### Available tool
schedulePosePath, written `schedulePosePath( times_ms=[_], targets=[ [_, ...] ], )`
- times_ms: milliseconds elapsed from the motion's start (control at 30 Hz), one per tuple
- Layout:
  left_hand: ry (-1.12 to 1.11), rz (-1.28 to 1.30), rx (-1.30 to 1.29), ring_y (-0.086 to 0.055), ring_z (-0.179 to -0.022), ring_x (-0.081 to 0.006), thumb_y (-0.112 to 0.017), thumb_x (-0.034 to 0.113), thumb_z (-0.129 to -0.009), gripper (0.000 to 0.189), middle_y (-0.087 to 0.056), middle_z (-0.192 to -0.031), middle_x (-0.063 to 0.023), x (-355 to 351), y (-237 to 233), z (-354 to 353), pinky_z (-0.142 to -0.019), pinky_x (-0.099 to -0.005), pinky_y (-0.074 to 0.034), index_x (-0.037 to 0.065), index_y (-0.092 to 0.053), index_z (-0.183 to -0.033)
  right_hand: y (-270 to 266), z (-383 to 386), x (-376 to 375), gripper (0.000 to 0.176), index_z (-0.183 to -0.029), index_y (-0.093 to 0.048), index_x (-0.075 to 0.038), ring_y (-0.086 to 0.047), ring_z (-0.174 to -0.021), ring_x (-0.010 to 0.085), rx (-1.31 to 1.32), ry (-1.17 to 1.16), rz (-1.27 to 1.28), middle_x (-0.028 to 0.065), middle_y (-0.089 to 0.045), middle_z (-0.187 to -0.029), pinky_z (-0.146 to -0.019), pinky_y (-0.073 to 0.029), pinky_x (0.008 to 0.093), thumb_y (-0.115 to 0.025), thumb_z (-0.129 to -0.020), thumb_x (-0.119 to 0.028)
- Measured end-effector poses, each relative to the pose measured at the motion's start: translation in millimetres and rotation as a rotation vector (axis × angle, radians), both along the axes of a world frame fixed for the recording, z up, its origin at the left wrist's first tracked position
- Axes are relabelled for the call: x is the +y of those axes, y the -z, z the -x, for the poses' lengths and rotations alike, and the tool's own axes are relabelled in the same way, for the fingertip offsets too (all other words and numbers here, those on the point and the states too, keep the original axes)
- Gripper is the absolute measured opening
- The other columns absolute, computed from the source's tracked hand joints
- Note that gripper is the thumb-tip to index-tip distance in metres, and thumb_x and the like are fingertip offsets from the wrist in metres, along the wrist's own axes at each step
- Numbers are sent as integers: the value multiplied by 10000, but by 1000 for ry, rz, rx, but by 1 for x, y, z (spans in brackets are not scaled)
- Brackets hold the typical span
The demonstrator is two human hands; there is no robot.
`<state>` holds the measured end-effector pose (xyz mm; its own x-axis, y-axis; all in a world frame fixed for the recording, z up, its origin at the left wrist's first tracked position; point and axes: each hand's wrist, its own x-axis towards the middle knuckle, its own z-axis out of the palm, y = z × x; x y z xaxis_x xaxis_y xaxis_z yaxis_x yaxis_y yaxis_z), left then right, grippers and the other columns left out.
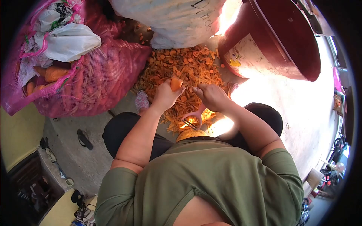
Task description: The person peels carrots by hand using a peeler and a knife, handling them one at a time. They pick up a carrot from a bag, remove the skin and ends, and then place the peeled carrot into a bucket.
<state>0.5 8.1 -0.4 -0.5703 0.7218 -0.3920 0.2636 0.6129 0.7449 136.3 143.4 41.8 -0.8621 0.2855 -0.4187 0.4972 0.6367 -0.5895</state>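
My left hand is closed around a carrot, whose orange end shows above the fingers. In my right hand is a pink-handled peeler, its blade end pointing back toward my body, apart from the carrot. Both hands are side by side over a heap of carrot peels and cut slices on the floor between my feet. The part of the peeler's handle inside my right hand is hidden.
A pink mesh sack of carrots lies on the left, with white plastic at its mouth. A white sack stands behind the heap. At the right is a large red tub. A dark slipper lies on the floor.
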Motion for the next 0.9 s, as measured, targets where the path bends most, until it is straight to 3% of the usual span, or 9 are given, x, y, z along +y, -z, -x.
schedulePosePath(
  times_ms=[500,633,800,900],
  targets=[
    [58,140,192,-574,-813,-360,-669,193,-681,334,-596,-826,-208,5,-18,-10,-704,-404,-461,-20,-538,-902,10,9,-2,507,-768,-571,-16,-565,-723,368,-134,47,144,192,-581,-688,-676,-434,452,-311,-886,-436],
    [105,62,-58,-584,-672,-294,-638,136,-680,295,-590,-741,-169,4,-8,-5,-615,-360,-471,-30,-528,-898,9,7,-8,437,-783,-552,10,-534,-686,409,-11,78,110,245,-545,-666,-646,-416,462,-361,-887,-370],
    [9,-68,-774,-493,-452,-123,-572,46,-704,181,-516,-605,-57,3,-24,1,-425,-269,-418,-6,-516,-868,13,7,-7,460,-806,-554,-18,-556,-702,381,-31,24,37,207,-571,-682,-651,-428,458,-334,-884,-415],
    [-60,-158,-899,-457,-410,-89,-551,24,-719,123,-480,-571,-22,4,-28,-3,-384,-234,-381,11,-506,-833,10,10,-5,473,-814,-555,-29,-567,-709,366,-27,2,-18,188,-584,-691,-649,-435,453,-328,-882,-438]
  ],
)
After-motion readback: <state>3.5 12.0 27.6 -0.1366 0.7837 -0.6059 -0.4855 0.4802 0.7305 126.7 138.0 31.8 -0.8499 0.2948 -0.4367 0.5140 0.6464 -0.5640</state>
